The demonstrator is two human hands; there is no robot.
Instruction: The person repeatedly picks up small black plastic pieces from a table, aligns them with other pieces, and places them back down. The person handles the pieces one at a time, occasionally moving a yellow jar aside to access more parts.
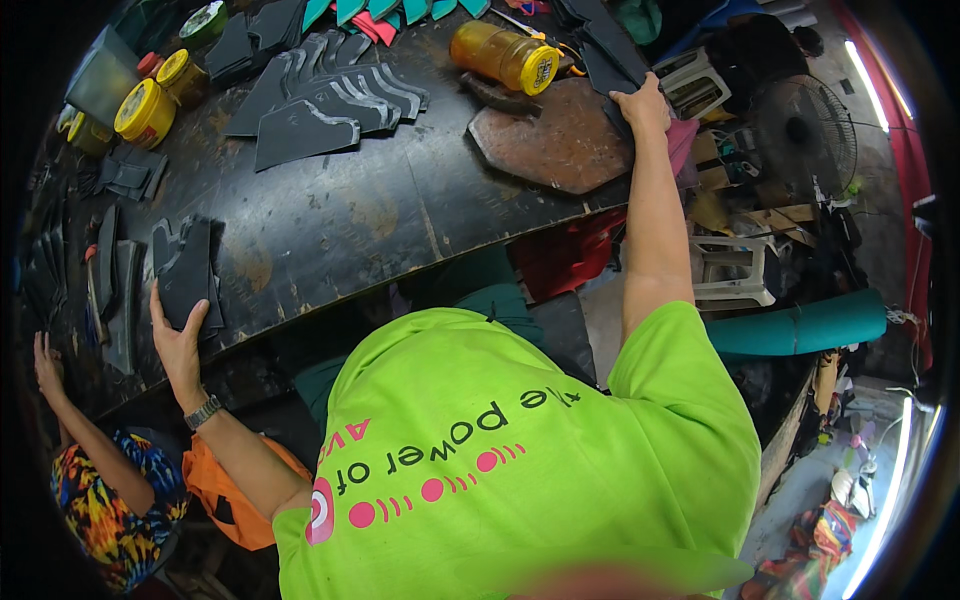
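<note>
At the near left edge of the table, my left hand (180,350) has its thumb and fingers round the near end of a small stack of dark grey cut sheet pieces (188,265). A watch is on that wrist. My right arm reaches out to the far right corner, where my right hand (645,108) grips the edge of a stack of dark cut sheets (602,50); some of its fingers are hidden. Close to that hand lie a worn brown board (560,140) and a tipped jar of amber liquid (490,60) with a yellow lid.
Curved dark pieces with pale edges (320,110) overlap on the black table (390,215). Yellow tubs (145,112) stand at the far left. Another person's hand (47,365) is at the left edge. On the right are a fan (800,130), plastic stools (735,270) and a teal roll (800,325).
</note>
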